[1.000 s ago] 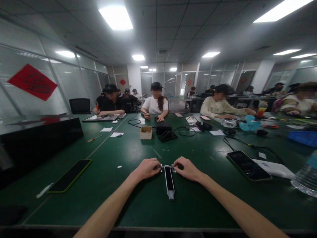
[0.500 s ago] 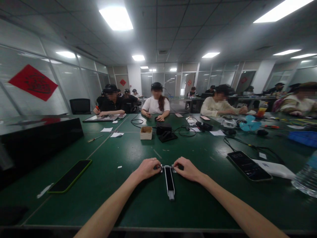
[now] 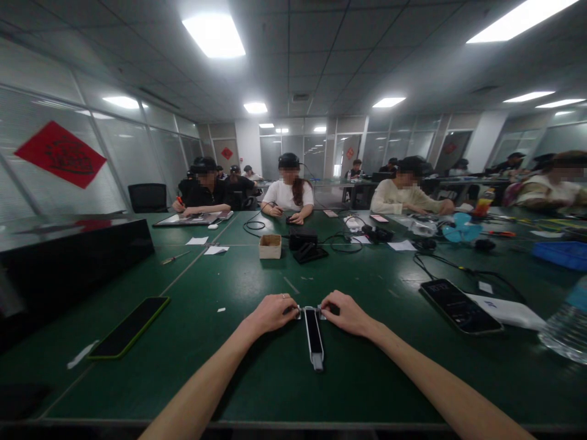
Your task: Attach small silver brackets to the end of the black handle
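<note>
A slim bar-shaped device (image 3: 314,337) lies on the green table, white-edged with a black middle and a grey tip toward me. Its exact kind does not show. Small pale pieces stick out on both sides of its far end. My left hand (image 3: 274,313), with a ring on one finger, is closed in a pinch on the left piece. On the other side, my right hand (image 3: 346,313) pinches the right piece between thumb and fingers. The fingertips partly hide both side pieces.
A green-edged phone (image 3: 131,327) lies left; another phone (image 3: 460,305), a white flat box (image 3: 509,313) and a water bottle (image 3: 568,327) are at right. Ahead stand a small open box (image 3: 270,247) and a black stand (image 3: 310,252). Several people sit across the table.
Both hands and the device stay practically in place. The view has shifted very slightly.
</note>
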`<state>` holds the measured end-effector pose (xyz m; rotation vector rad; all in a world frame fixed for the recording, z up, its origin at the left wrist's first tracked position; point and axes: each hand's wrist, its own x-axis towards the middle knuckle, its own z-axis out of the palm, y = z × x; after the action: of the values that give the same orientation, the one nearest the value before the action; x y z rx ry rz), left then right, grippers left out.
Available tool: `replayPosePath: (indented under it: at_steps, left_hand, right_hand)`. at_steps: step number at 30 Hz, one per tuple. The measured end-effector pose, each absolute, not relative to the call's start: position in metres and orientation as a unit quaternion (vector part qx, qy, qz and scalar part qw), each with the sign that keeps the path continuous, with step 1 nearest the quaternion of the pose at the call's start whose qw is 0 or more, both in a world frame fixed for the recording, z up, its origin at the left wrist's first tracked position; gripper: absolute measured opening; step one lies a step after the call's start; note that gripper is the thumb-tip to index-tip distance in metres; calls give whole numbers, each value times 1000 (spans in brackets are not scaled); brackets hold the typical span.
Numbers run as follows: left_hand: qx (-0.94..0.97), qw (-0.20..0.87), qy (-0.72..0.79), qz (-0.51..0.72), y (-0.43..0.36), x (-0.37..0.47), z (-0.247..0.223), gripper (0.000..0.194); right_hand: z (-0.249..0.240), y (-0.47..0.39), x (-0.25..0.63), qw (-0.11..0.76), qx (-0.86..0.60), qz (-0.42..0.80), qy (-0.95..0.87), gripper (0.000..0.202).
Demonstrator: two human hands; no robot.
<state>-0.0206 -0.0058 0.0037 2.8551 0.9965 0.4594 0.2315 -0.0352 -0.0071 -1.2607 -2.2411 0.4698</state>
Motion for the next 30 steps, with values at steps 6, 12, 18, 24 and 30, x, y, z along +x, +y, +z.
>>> replayPosePath:
  at_steps: [6,12,18,24,30]
  left_hand:
    - [933,41,329,144,-7,-21,8,14]
    - [931,46,330,152,-6,-21,6,11]
    - [924,78,340,159,-7,-21,6,15]
    - [917,66,358,163,-12,-19,11,15]
    - [922,42,357,147,-14,-18,12,19]
  right_hand:
    - [-7,-36,232,262,-467,178,-825,15]
    - [-7,-36,232,263,-472,181,-822,15]
    - [-8,-35,231,257,-473,166,-826,15]
    - [-6,-36,231,247,-476,175,-825,15]
    - [-4,-37,231,238,-483,180,-823,15]
